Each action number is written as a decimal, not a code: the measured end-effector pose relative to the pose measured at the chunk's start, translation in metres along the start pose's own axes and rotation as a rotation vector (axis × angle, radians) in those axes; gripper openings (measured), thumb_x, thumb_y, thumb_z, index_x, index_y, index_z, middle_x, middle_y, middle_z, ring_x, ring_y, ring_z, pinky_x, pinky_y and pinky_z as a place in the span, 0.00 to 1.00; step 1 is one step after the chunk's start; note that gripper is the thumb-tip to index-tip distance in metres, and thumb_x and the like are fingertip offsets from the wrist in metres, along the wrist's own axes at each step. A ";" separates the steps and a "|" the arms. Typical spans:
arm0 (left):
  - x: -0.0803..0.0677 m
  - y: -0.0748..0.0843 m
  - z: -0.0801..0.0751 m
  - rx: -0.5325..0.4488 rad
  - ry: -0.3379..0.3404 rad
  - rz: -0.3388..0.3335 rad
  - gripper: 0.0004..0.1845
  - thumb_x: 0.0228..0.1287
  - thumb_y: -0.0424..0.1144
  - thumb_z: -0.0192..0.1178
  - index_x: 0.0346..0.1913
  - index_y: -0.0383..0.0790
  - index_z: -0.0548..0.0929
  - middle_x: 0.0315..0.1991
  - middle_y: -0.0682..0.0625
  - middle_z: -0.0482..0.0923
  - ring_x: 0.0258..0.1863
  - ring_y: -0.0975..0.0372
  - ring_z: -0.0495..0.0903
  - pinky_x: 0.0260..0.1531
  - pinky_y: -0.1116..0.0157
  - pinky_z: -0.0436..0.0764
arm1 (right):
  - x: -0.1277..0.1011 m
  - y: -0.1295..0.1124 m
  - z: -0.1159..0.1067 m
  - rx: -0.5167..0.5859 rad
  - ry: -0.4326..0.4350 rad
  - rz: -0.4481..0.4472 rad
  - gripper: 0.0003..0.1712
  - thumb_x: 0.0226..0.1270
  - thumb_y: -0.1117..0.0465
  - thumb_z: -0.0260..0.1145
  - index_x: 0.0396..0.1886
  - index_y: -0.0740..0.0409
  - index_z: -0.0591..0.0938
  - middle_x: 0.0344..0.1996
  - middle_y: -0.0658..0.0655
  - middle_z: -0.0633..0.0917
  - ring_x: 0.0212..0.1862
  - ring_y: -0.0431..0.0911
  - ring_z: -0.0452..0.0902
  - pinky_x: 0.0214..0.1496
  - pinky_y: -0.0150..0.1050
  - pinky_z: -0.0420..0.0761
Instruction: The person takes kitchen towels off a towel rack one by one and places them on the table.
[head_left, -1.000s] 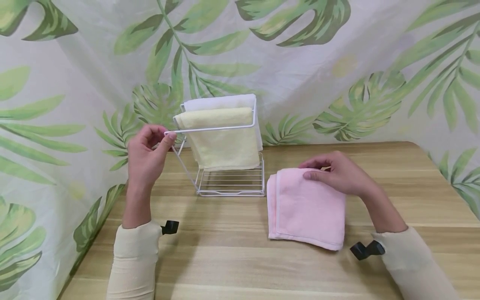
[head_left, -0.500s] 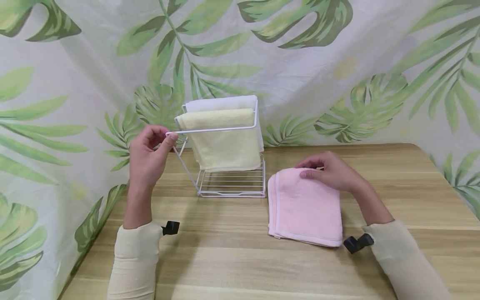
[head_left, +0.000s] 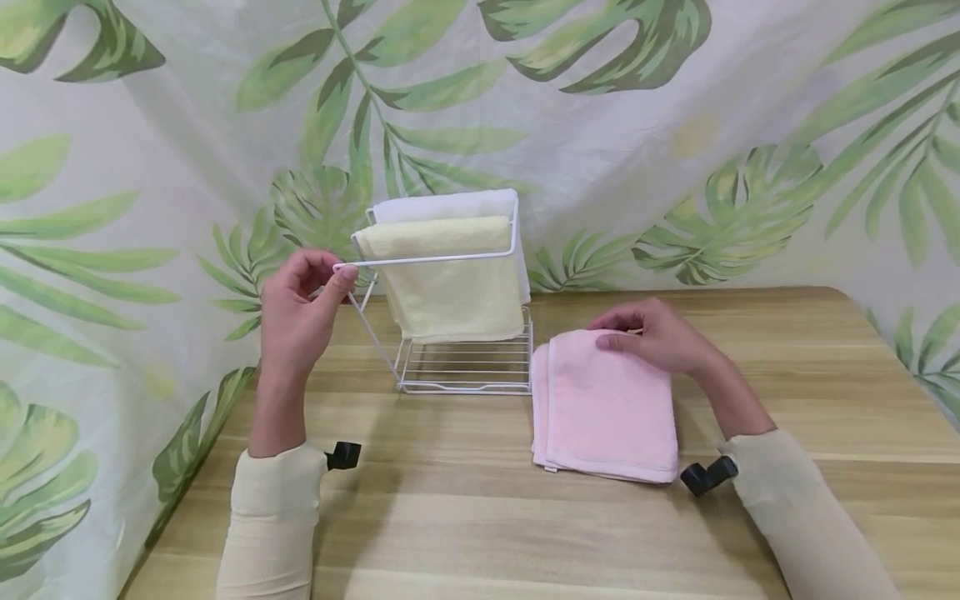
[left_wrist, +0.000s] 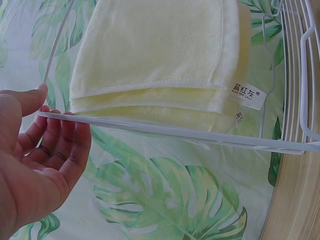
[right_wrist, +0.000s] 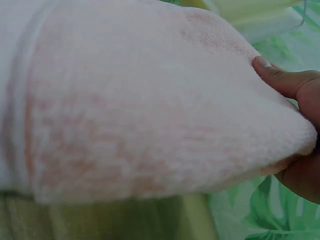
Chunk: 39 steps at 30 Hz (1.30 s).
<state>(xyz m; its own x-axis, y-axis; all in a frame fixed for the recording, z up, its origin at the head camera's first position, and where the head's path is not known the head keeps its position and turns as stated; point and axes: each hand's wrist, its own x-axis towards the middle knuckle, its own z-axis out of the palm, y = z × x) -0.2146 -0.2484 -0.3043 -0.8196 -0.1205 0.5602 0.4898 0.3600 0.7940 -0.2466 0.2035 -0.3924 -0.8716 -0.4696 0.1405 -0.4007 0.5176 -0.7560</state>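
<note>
A white wire towel rack [head_left: 465, 388] stands on the table, with a pale yellow towel [head_left: 457, 292] folded over one bar and a white towel [head_left: 450, 204] over the bar behind it. My left hand [head_left: 300, 312] pinches the rack's front left top corner between thumb and fingers; the left wrist view shows the wire [left_wrist: 150, 129] in that grip and a printed label [left_wrist: 248, 96] on the yellow towel. To the right of the rack, my right hand [head_left: 656, 337] holds a folded pink towel [head_left: 607, 408] by its top edge, thumb on the near face. The towel hangs down beside the rack.
The wooden table [head_left: 465, 533] runs under everything. Behind and to the left hangs a leaf-printed cloth [head_left: 600, 167]. A black wrist mount [head_left: 342, 456] sits on the left sleeve, another black mount [head_left: 708, 475] on the right sleeve.
My right hand has moved left and slightly up with the pink towel, bringing it nearer to the rack. My left hand keeps its grip on the rack's corner.
</note>
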 end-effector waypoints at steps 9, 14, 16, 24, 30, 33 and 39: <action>-0.002 0.001 0.001 -0.015 -0.001 -0.009 0.04 0.73 0.30 0.68 0.40 0.41 0.83 0.33 0.57 0.84 0.30 0.66 0.84 0.33 0.75 0.89 | 0.006 0.028 0.011 0.048 -0.028 0.101 0.14 0.75 0.61 0.73 0.56 0.62 0.89 0.46 0.61 0.93 0.41 0.43 0.81 0.41 0.31 0.79; -0.002 0.001 0.001 -0.020 -0.001 -0.012 0.05 0.73 0.30 0.69 0.40 0.41 0.83 0.33 0.57 0.84 0.30 0.66 0.84 0.32 0.75 0.89 | 0.009 0.035 0.014 0.052 -0.043 0.117 0.15 0.76 0.61 0.72 0.56 0.63 0.89 0.43 0.61 0.92 0.38 0.44 0.79 0.39 0.32 0.78; -0.001 0.001 0.001 -0.019 0.000 -0.013 0.04 0.73 0.30 0.69 0.40 0.40 0.83 0.33 0.57 0.84 0.30 0.66 0.84 0.32 0.75 0.89 | 0.011 0.040 0.015 0.048 -0.053 0.123 0.15 0.76 0.61 0.72 0.56 0.64 0.88 0.41 0.61 0.91 0.37 0.43 0.78 0.38 0.33 0.77; 0.000 0.002 0.003 -0.021 0.002 -0.008 0.05 0.73 0.30 0.69 0.40 0.41 0.83 0.33 0.57 0.84 0.30 0.66 0.84 0.33 0.75 0.89 | 0.013 0.058 0.017 0.017 -0.073 0.112 0.14 0.76 0.61 0.72 0.55 0.64 0.88 0.41 0.59 0.92 0.40 0.43 0.81 0.43 0.31 0.79; 0.001 0.002 0.002 -0.011 0.004 -0.007 0.05 0.73 0.31 0.69 0.40 0.41 0.82 0.33 0.57 0.84 0.30 0.66 0.84 0.33 0.75 0.89 | 0.015 0.057 0.019 0.013 -0.067 0.099 0.14 0.76 0.62 0.72 0.55 0.65 0.88 0.41 0.59 0.92 0.41 0.43 0.81 0.43 0.31 0.79; 0.001 0.002 0.001 -0.007 0.006 -0.006 0.04 0.74 0.31 0.69 0.41 0.40 0.82 0.33 0.58 0.84 0.30 0.66 0.84 0.33 0.75 0.89 | 0.020 0.056 0.024 0.009 -0.071 0.084 0.13 0.75 0.62 0.72 0.54 0.64 0.89 0.41 0.59 0.92 0.41 0.43 0.82 0.43 0.31 0.79; 0.001 0.003 0.000 -0.006 -0.001 -0.008 0.05 0.74 0.31 0.68 0.40 0.41 0.82 0.33 0.57 0.83 0.30 0.66 0.83 0.33 0.75 0.89 | 0.030 0.056 0.031 -0.003 -0.090 0.042 0.13 0.75 0.62 0.72 0.54 0.63 0.89 0.46 0.59 0.93 0.46 0.44 0.83 0.53 0.35 0.80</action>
<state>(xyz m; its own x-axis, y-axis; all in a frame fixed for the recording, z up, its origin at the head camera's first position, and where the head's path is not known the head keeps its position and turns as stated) -0.2135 -0.2472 -0.3015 -0.8240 -0.1224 0.5533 0.4847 0.3533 0.8001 -0.2866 0.1959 -0.4505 -0.8590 -0.5095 0.0504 -0.3651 0.5406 -0.7579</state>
